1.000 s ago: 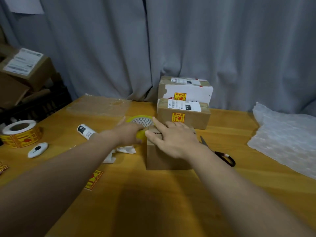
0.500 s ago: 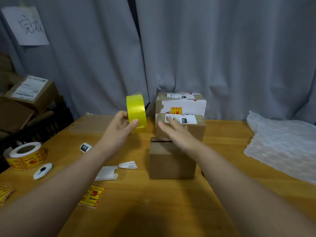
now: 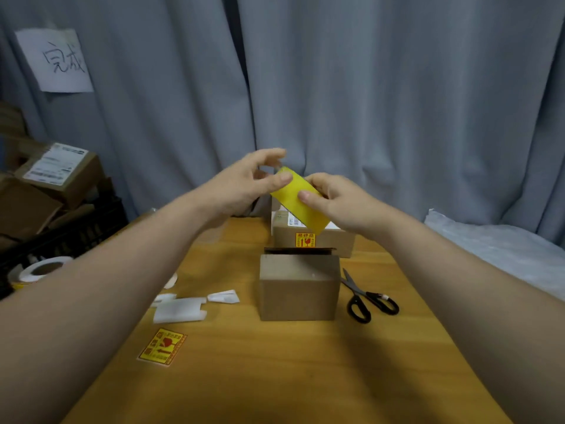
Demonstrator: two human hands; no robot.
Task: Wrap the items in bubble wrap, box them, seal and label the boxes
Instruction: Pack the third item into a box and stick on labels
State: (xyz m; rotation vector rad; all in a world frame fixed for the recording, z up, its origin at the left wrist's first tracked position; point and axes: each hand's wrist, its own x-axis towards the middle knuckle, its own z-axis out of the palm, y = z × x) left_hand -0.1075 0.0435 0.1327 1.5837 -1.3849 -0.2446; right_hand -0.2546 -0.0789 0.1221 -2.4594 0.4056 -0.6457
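Both hands hold the yellow tape roll [image 3: 301, 206] in the air above the small brown box [image 3: 299, 289] on the counter [image 3: 275, 377]. The left hand [image 3: 241, 185] pinches its upper end. The right hand [image 3: 339, 200] grips it with the thumb on its face.

Your left hand [image 3: 244, 186] and right hand [image 3: 339, 200] are bare. Your left forearm [image 3: 122, 270] and right forearm [image 3: 443, 270] are bare too, uncovered from the wrists down to the lower corners of the view. They look broad near the camera and taper toward the wrists. Your thumbnails [image 3: 286, 177] are cut short and plain. Finer detail is too blurred to tell.
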